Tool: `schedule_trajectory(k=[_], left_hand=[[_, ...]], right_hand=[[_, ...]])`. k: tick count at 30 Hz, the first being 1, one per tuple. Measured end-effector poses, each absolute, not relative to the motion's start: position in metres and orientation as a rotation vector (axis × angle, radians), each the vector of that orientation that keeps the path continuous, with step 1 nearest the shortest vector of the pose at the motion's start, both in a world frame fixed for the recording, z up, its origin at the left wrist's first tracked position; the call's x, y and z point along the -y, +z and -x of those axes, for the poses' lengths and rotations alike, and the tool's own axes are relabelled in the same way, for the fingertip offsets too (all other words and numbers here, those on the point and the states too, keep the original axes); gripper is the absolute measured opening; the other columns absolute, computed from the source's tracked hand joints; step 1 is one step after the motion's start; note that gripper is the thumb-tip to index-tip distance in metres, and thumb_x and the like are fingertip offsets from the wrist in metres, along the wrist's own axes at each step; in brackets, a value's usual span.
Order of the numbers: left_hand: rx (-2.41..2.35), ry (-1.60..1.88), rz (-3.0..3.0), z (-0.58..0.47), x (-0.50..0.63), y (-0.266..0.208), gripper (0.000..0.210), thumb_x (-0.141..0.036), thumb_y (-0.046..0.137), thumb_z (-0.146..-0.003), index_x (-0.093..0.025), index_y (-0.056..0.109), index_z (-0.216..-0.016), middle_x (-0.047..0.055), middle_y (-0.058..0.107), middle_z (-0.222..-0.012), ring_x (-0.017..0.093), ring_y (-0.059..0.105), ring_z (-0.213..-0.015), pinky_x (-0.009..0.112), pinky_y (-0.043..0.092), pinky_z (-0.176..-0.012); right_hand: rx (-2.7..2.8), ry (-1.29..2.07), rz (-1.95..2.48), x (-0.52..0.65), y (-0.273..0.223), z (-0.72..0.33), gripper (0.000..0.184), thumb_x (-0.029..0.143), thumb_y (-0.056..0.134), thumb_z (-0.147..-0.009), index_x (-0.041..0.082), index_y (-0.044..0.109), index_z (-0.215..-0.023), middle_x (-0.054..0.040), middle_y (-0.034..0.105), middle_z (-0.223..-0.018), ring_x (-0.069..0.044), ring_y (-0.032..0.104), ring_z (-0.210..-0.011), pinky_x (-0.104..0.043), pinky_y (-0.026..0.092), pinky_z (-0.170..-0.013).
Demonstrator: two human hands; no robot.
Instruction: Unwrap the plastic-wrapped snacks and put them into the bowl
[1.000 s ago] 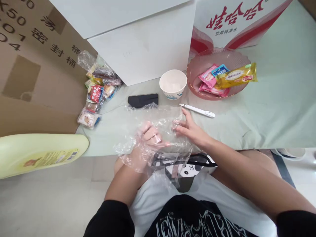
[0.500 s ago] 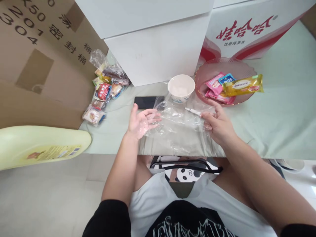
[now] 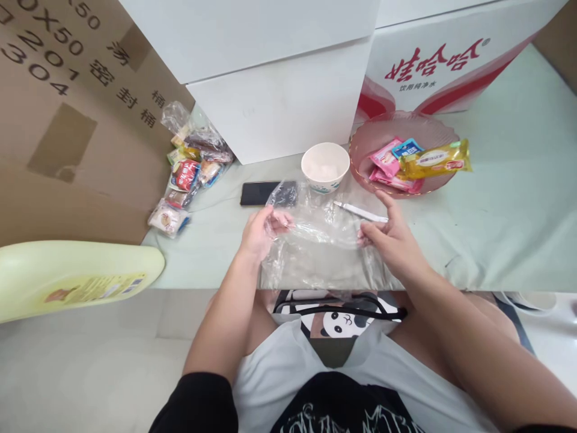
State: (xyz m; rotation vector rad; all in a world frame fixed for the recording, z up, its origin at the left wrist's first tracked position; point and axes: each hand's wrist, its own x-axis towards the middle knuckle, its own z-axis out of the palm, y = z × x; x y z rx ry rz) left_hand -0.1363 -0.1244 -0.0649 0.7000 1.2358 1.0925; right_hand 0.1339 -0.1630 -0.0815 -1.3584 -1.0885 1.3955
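Observation:
A clear plastic bag [image 3: 315, 231] is stretched between my hands above the table's front edge. My left hand [image 3: 261, 237] is closed on its left side, fingers curled in the film. At the right side my right hand [image 3: 396, 243] pinches the film between thumb and fingers, with the index finger pointing out. Just beyond that hand lies a slim white pen-like stick [image 3: 360, 211], partly behind the fingers. A white paper bowl [image 3: 325, 169] stands behind the bag. Left of it rests a black phone [image 3: 259, 193], partly covered by the film.
A pink glass bowl [image 3: 360, 174] holds several wrapped snacks [image 3: 435, 159]. More packets [image 3: 184, 174] lie by a cardboard box [image 3: 90, 168] at left. White boxes [image 3: 279, 114] stand behind. A pale yellow bottle [image 3: 81, 276] juts in at the table's [image 3: 505, 240] left.
My left hand has gone from spread to curled on the bag. My right hand has moved slightly lower and pinches the film. More of the white stick shows.

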Motion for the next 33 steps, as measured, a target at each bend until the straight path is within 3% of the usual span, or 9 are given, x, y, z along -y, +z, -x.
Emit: schedule_trajectory(k=[3, 6, 10, 13, 19, 23, 27, 30, 33], left_hand=[[-1.163, 1.289, -0.697, 0.140, 0.124, -0.067, 0.041, -0.043, 0.068, -0.084, -0.016, 0.063, -0.053, 0.005, 0.070, -0.076, 0.011, 0.067, -0.066, 0.021, 0.055, -0.062], [-1.109, 1.411, -0.717, 0.144, 0.125, -0.073, 0.037, -0.045, 0.074, -0.079, -0.016, 0.068, -0.056, 0.005, 0.068, -0.088, 0.011, 0.064, -0.074, 0.019, 0.054, -0.062], [-1.121, 1.422, -0.857, 0.151, 0.129, -0.080, 0.033, -0.048, 0.087, -0.065, -0.017, 0.076, -0.065, 0.008, 0.066, -0.109, 0.015, 0.064, -0.090, 0.023, 0.057, -0.070], [-1.190, 1.455, -1.007, 0.155, 0.133, -0.079, 0.037, -0.053, 0.086, -0.068, -0.019, 0.076, -0.061, 0.009, 0.059, -0.138, 0.026, 0.059, -0.123, 0.030, 0.058, -0.091], [-1.283, 1.535, -1.417, 0.160, 0.146, -0.069, 0.037, -0.052, 0.071, -0.086, -0.027, 0.077, -0.060, -0.015, 0.031, -0.169, 0.030, 0.018, -0.161, 0.042, 0.025, -0.130], [-1.322, 1.448, -1.466, 0.159, 0.149, -0.065, 0.045, -0.060, 0.064, -0.088, -0.027, 0.076, -0.059, 0.003, 0.072, -0.128, 0.031, 0.037, -0.153, 0.048, 0.027, -0.128], [-1.262, 1.473, -1.362, 0.156, 0.146, -0.063, 0.045, -0.057, 0.062, -0.089, -0.027, 0.076, -0.058, 0.005, 0.073, -0.075, 0.027, 0.069, -0.114, 0.047, 0.037, -0.121], [-1.131, 1.417, -1.189, 0.156, 0.144, -0.060, 0.031, -0.052, 0.073, -0.078, -0.024, 0.079, -0.068, 0.003, 0.075, -0.080, 0.020, 0.072, -0.081, 0.037, 0.058, -0.089], [-1.138, 1.242, -1.031, 0.159, 0.142, -0.055, 0.031, -0.038, 0.082, -0.064, -0.021, 0.079, -0.090, 0.004, 0.078, -0.104, 0.014, 0.069, -0.066, 0.023, 0.050, -0.052]], right_hand=[[1.108, 1.181, 1.238, 0.160, -0.083, -0.136, 0.066, 0.047, 0.066, -0.092, 0.037, 0.033, -0.148, 0.0020, 0.069, -0.081, -0.019, 0.071, -0.073, -0.037, 0.060, -0.073], [1.240, 1.147, 1.104, 0.159, -0.084, -0.136, 0.064, 0.044, 0.075, -0.086, 0.038, 0.041, -0.140, -0.0001, 0.073, -0.090, -0.021, 0.074, -0.090, -0.038, 0.059, -0.081], [1.336, 1.173, 1.124, 0.162, -0.082, -0.134, 0.034, 0.040, 0.074, -0.086, 0.031, 0.061, -0.116, 0.0039, 0.069, -0.074, -0.016, 0.069, -0.067, -0.034, 0.058, -0.071], [1.249, 1.096, 1.206, 0.162, -0.077, -0.136, 0.017, 0.041, 0.069, -0.089, 0.027, 0.067, -0.100, 0.0031, 0.068, -0.071, -0.014, 0.065, -0.061, -0.033, 0.057, -0.066], [1.496, 1.068, 1.339, 0.159, -0.071, -0.150, 0.026, 0.041, 0.077, -0.082, 0.029, 0.076, -0.105, -0.0025, 0.070, -0.081, -0.022, 0.067, -0.077, -0.043, 0.056, -0.080], [1.662, 0.625, 1.384, 0.155, -0.072, -0.157, 0.016, 0.043, 0.074, -0.084, 0.028, 0.077, -0.079, -0.0080, 0.065, -0.090, -0.028, 0.066, -0.093, -0.048, 0.053, -0.087], [1.691, 0.551, 1.270, 0.156, -0.063, -0.157, 0.026, 0.048, 0.074, -0.085, 0.028, 0.071, -0.069, -0.0095, 0.071, -0.104, -0.034, 0.063, -0.120, -0.056, 0.045, -0.108], [1.604, 0.908, 1.275, 0.161, -0.055, -0.156, 0.039, 0.058, 0.068, -0.089, 0.026, 0.066, -0.067, -0.0049, 0.071, -0.072, -0.026, 0.072, -0.080, -0.052, 0.055, -0.092], [1.286, 1.372, 1.312, 0.164, -0.050, -0.162, 0.044, 0.069, 0.078, -0.075, 0.027, 0.069, -0.085, 0.0019, 0.064, -0.056, -0.013, 0.049, -0.039, -0.035, 0.048, -0.050]])
